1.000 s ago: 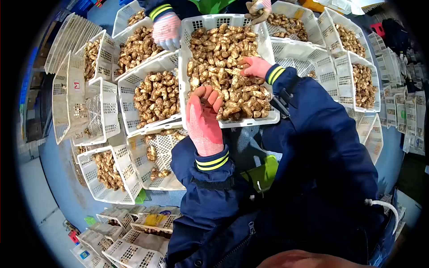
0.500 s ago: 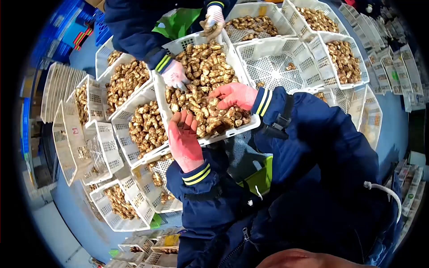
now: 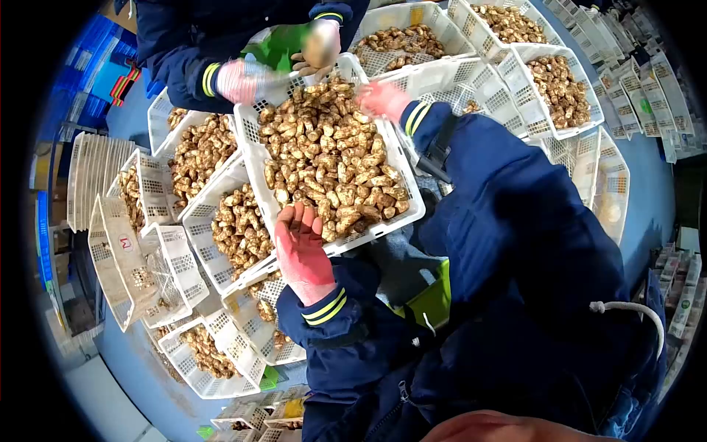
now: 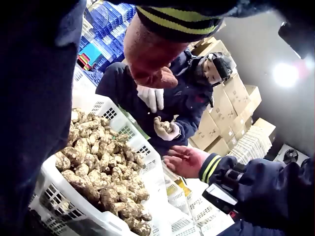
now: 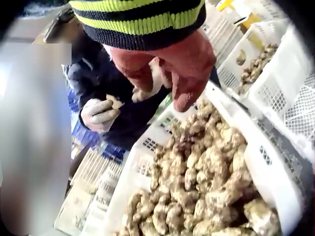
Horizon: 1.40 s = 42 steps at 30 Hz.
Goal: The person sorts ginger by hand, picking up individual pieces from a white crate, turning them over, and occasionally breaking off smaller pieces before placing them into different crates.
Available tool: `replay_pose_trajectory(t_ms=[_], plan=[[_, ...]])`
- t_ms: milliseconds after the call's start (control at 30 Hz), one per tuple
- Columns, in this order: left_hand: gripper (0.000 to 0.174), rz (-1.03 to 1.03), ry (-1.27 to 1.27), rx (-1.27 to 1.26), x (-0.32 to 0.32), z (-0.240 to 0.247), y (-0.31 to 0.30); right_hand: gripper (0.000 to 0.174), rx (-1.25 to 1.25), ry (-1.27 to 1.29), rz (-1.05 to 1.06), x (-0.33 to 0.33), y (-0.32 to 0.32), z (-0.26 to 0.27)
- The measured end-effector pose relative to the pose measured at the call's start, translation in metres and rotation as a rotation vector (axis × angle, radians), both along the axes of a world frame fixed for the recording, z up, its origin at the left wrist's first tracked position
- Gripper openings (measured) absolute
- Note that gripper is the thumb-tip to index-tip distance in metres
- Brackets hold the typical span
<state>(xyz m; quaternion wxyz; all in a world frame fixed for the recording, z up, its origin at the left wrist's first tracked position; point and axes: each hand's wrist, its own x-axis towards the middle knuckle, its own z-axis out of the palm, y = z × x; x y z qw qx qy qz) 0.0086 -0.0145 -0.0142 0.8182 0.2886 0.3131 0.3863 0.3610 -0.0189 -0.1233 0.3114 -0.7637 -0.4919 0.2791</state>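
A white plastic crate (image 3: pixel 414 210) full of knobbly brown-and-cream mushrooms (image 3: pixel 324 147) lies in front of me. My left hand (image 3: pixel 303 254), in a pink glove, is palm up at its near left rim, fingers loosely bent and nothing visible in them. Over the right rim is my right hand (image 3: pixel 384 99), also pink-gloved; in the right wrist view its fingers (image 5: pixel 184 96) hang down above the far end of the mushrooms, with nothing seen between them. Across the crate, another person's gloved hand (image 3: pixel 320 48) holds a mushroom, while their other hand (image 3: pixel 247 81) is blurred.
More crates of mushrooms stand on both sides, such as a left one (image 3: pixel 210 254) and a right one (image 3: pixel 552 129). Behind the right rim sits a crate (image 3: pixel 490 92) with few mushrooms in it. Stacked crates (image 3: pixel 92 184) are at far left; cardboard boxes (image 4: pixel 231 108) rise behind the other person.
My right hand has moved from over the mushrooms to the far right rim. My left hand keeps its palm-up pose. The other person's hand has lifted off the mushrooms, and the view has shifted.
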Motion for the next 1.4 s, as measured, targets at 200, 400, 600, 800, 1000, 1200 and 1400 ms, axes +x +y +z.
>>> replay_pose_trajectory(t_ms=[200, 400, 600, 800, 1000, 1200, 1400], plan=[[0.036, 0.030, 0.037, -0.027, -0.002, 0.001, 0.000, 0.042, -0.375, -0.510, 0.639, -0.165, -0.026, 0.020], [0.038, 0.020, 0.015, -0.011, -0.002, 0.003, -0.001, 0.026, -0.231, -0.645, 0.599, -0.182, -0.031, -0.005], [0.039, 0.014, 0.017, -0.020, 0.000, 0.000, 0.000, 0.022, -0.335, -0.666, 0.564, -0.180, -0.027, -0.004], [0.039, 0.044, -0.031, -0.017, 0.001, 0.000, 0.002, 0.037, -0.062, 0.700, 0.199, -0.144, -0.021, 0.047], [0.037, 0.065, 0.027, -0.035, 0.003, 0.004, -0.002, 0.026, 0.079, 1.565, 0.070, -0.144, -0.051, 0.098], [0.040, -0.108, 0.094, 0.078, 0.013, 0.003, -0.004, 0.029, 0.098, 1.461, 0.153, -0.165, -0.058, 0.106], [0.027, -0.143, 0.177, 0.223, 0.013, -0.005, -0.009, 0.032, 0.043, 1.093, 0.104, -0.171, -0.060, 0.119]])
